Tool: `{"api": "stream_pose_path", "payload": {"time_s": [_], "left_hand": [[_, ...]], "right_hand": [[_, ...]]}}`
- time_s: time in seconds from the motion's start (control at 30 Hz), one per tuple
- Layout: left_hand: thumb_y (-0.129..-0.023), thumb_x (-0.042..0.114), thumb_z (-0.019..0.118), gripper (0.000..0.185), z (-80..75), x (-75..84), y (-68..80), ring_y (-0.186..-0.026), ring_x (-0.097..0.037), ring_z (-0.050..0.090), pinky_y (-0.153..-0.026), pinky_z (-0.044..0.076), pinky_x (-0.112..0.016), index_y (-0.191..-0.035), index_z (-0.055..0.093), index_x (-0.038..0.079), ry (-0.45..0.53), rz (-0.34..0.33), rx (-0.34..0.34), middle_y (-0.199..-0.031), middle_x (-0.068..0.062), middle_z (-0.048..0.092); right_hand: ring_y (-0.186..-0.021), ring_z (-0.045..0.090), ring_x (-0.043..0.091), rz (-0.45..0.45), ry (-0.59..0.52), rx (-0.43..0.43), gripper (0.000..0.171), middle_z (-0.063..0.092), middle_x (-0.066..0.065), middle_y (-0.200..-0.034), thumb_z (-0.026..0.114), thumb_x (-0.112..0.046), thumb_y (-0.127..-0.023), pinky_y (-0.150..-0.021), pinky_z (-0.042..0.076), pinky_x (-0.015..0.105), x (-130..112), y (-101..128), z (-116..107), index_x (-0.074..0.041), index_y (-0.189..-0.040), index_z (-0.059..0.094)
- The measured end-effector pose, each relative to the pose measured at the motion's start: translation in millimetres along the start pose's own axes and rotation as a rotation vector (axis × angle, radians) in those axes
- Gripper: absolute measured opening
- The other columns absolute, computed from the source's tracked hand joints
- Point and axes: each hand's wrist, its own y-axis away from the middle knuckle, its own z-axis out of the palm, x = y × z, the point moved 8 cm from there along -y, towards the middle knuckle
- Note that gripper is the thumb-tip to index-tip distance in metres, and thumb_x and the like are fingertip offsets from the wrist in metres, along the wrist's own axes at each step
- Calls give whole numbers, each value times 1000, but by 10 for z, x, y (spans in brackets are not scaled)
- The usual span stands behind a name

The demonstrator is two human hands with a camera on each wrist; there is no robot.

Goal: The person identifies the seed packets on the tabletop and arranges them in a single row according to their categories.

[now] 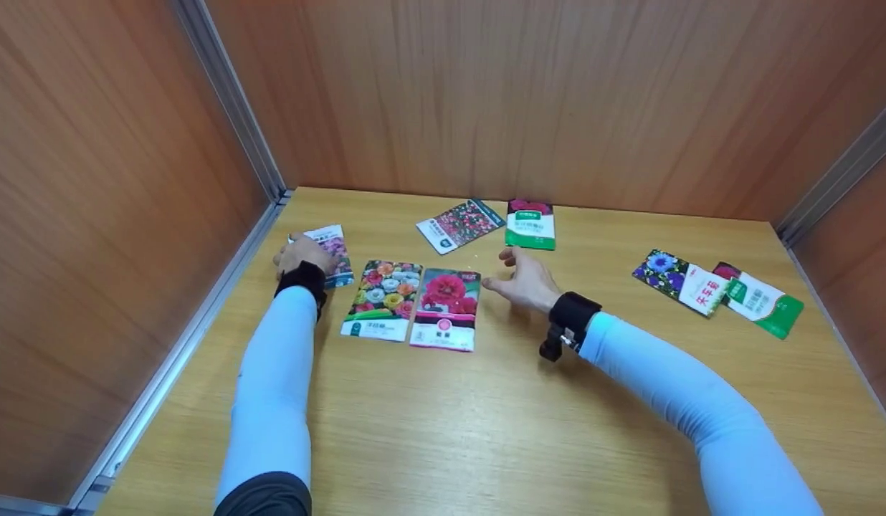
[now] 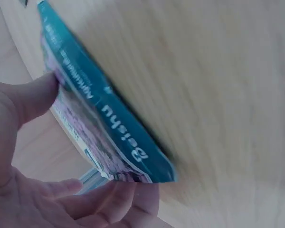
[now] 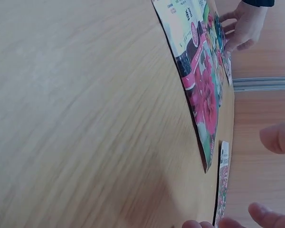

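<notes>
At the table's left, my left hand grips a seed packet with purple flowers. In the left wrist view its thumb lies on the printed front and the fingertips meet the edge of the packet, which tilts off the table. My right hand hovers over the table holding nothing, thumb and fingers apart. Just left of it lies a packet with a red-pink flower, side by side with a packet of mixed-colour blooms. The right wrist view shows the red-pink packet flat on the wood.
Toward the back wall lie a tilted packet of small red flowers and a green-and-white packet. At the right, a blue-flower packet touches or overlaps another green-and-white packet. Wood panels enclose the table on the back, left and right.
</notes>
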Motion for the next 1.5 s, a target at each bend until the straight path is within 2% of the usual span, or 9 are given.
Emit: {"api": "stream_pose_path", "payload": {"time_s": [0.13, 0.23, 0.37, 0.53, 0.73, 0.87, 1.1, 1.37, 1.5], "left_hand": [[-100, 34, 84, 115, -65, 16, -20, -158, -53, 45, -129, 45, -67, -178, 6, 0, 59, 26, 31, -174, -37, 35], [-97, 23, 84, 114, -137, 52, -19, -154, -55, 50, -127, 47, -67, -178, 7, 0, 93, 86, 75, -171, -40, 35], [-98, 13, 76, 113, -235, 95, 20, -144, -53, 60, -122, 52, -65, -178, -3, 2, 135, 149, 118, -161, -40, 51], [-101, 10, 71, 117, -333, 156, 104, -134, -49, 67, -118, 55, -61, -177, -18, 7, 236, 174, 115, -152, -35, 63], [-102, 18, 76, 107, -455, 251, 222, -148, -47, 59, -126, 50, -59, -178, 3, 4, 298, 208, 115, -161, -32, 56], [-102, 19, 76, 96, -527, 350, 315, -157, -44, 51, -132, 45, -57, -177, 18, 2, 292, 243, 117, -168, -28, 50], [-101, 24, 78, 65, -563, 553, 511, -143, -41, 63, -122, 55, -54, -156, 52, -1, 274, 312, 142, -152, -25, 66], [-98, 18, 72, 45, -451, 785, 766, -129, -42, 71, -113, 57, -55, -139, 69, -2, 247, 442, 122, -138, -24, 76], [-100, 16, 69, 44, -381, 886, 863, -127, -40, 71, -113, 57, -55, -141, 69, 2, 249, 458, 76, -139, -22, 76]], "right_hand": [[-149, 57, 42, -5, 1, -16, 70, 55, 20, -166, 82, -43, -102, -126, 49, 59, -43, 17, 37, -11, -157, 52], [-147, 60, 42, -23, 2, -22, 69, 57, 19, -164, 81, -43, -102, -125, 51, 58, -80, 29, 59, -9, -156, 54], [-142, 64, 40, -38, -28, -24, 69, 60, 19, -161, 83, -43, -101, -120, 56, 53, -105, 30, 72, -8, -154, 58], [-138, 64, 37, -17, -110, -36, 65, 64, 18, -155, 87, -40, -99, -110, 62, 47, -100, 30, 80, -7, -150, 63], [-132, 66, 34, 26, -155, -55, 61, 66, 16, -151, 88, -34, -99, -100, 63, 39, -105, 46, 124, -7, -148, 65], [-128, 66, 33, 37, -193, -73, 62, 65, 15, -152, 88, -33, -99, -95, 64, 37, -138, 68, 159, -8, -150, 64], [-129, 66, 33, 22, -203, -78, 62, 66, 16, -151, 88, -32, -99, -101, 64, 39, -179, 71, 168, -8, -150, 64], [-135, 66, 34, -29, -208, -84, 64, 68, 18, -151, 88, -32, -99, -104, 60, 38, -223, 46, 168, -2, -150, 64], [-137, 65, 35, -34, -214, -85, 63, 68, 18, -150, 87, -31, -99, -110, 58, 42, -240, 43, 171, -3, -151, 64]]}}
